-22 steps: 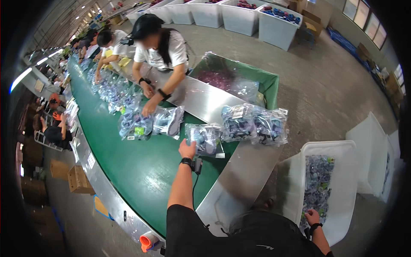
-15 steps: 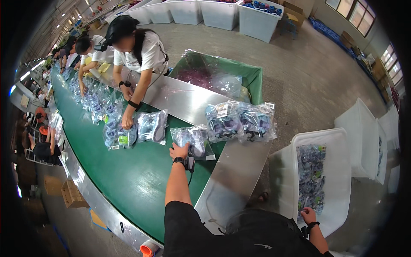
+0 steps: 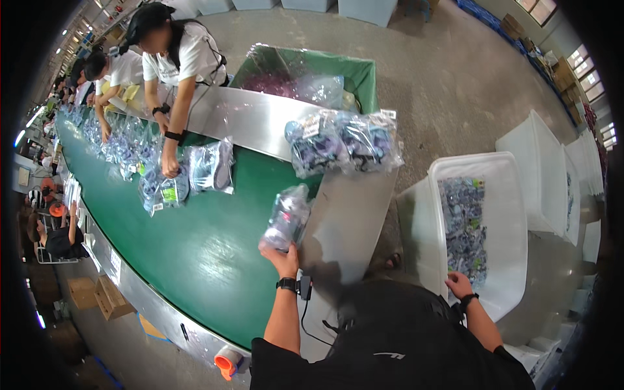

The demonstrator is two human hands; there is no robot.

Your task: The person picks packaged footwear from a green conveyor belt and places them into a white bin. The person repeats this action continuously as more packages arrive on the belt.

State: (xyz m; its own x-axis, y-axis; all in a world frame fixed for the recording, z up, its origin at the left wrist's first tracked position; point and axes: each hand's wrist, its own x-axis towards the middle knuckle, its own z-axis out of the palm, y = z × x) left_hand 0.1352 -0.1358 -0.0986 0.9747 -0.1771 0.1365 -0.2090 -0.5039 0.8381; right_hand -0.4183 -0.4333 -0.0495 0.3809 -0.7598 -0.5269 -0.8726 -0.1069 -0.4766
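A clear-bagged pair of light purple-blue shoes (image 3: 288,218) is raised over the right edge of the green conveyor belt (image 3: 195,260). My left hand (image 3: 281,259) is closed round its near end. At my right, my right hand (image 3: 459,285) has its fingers curled over the near left rim of a white plastic bin (image 3: 437,214). Many similar bagged pairs (image 3: 465,227) lie inside that bin. More bagged shoes (image 3: 344,143) rest on the metal ledge ahead, and another bagged pair (image 3: 211,166) lies on the belt to the left.
Across the belt, a co-worker's hand (image 3: 170,166) touches a bagged pair. Further bagged shoes (image 3: 123,140) line the belt's far end. A green-lined container (image 3: 364,78) with plastic bags stands beyond the ledge. Other white bins (image 3: 533,175) stand at the right; an orange pipe end (image 3: 226,364) is at the lower left.
My left hand has taken hold of the bagged shoes and lifted them off the belt, drawing them toward me. My right hand stays at the bin; the whole view has shifted.
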